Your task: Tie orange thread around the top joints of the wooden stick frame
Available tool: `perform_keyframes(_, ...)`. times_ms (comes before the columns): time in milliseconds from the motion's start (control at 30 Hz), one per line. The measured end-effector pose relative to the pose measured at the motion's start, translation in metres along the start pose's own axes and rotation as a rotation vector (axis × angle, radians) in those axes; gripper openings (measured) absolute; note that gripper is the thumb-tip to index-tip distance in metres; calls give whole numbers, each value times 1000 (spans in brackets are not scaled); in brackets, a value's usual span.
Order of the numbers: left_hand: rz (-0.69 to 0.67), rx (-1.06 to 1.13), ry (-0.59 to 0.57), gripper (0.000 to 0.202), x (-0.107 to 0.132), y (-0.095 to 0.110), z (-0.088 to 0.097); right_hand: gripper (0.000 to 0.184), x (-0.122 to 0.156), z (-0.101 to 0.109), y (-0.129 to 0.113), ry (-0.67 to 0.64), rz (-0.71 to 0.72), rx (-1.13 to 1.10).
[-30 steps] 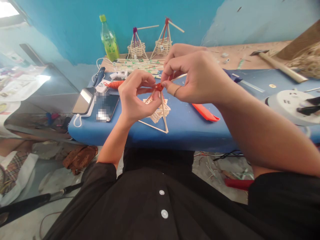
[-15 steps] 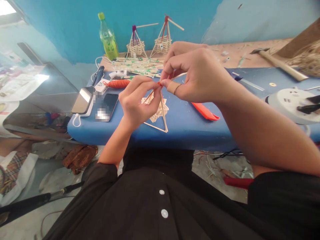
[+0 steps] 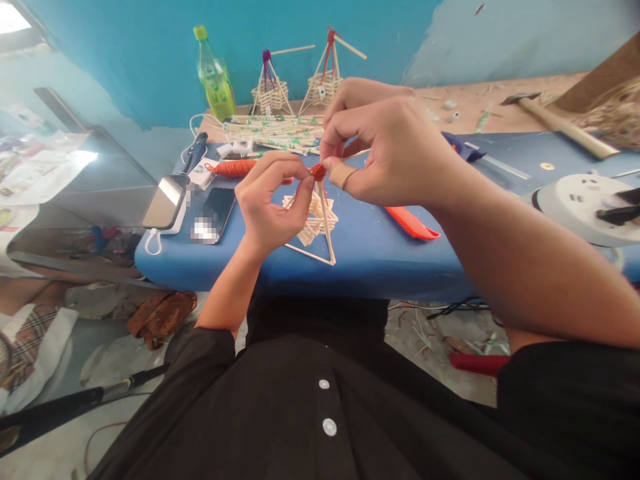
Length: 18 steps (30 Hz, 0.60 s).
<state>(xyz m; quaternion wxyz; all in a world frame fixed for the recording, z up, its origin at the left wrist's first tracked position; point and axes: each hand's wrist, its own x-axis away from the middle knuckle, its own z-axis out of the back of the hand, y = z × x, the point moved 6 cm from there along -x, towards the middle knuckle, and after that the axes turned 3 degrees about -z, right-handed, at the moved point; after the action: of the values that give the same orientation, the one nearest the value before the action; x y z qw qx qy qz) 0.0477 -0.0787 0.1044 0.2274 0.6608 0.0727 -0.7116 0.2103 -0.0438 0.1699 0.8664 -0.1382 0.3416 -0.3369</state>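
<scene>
On the blue-covered table stands a pyramid-shaped frame of thin wooden sticks (image 3: 327, 227), its peak wrapped in orange yarn (image 3: 319, 173). My left hand (image 3: 275, 200) pinches the left side of that wrapped peak between thumb and forefinger. My right hand (image 3: 377, 150) is closed at the peak's other side, thumb against the fingers, at the orange yarn; the strand itself is too fine to follow. A wound bundle of orange yarn (image 3: 234, 168) lies behind my left hand. Right of the frame rests an orange-red utility knife or comb-like plastic tool (image 3: 413, 224), its kind unclear.
Two similar stick frames, one purple-topped (image 3: 270, 87) and one red-topped (image 3: 325, 80), stand by the wall. Before them lie many loose sticks (image 3: 280, 133). A bottle (image 3: 215, 80), two phones (image 3: 165, 200), a hammer (image 3: 565, 127) and a white power socket (image 3: 575, 207) surround the work.
My left fingers have shifted slightly left and down, so more of the orange-wrapped peak shows. My right hand stays nearly in place at the peak.
</scene>
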Motion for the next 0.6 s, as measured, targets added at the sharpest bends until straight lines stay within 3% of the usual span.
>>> perform_keyframes(200,101,-18,-68,10,10,-16,-1,19,1,1,-2,-1,32,42)
perform_keyframes(433,-71,87,30,8,5,-4,1,24,-3,-3,9,60,209,68)
perform_keyframes(600,-51,114,16,8,12,-15,-1,23,-3,-5,9,62,196,109)
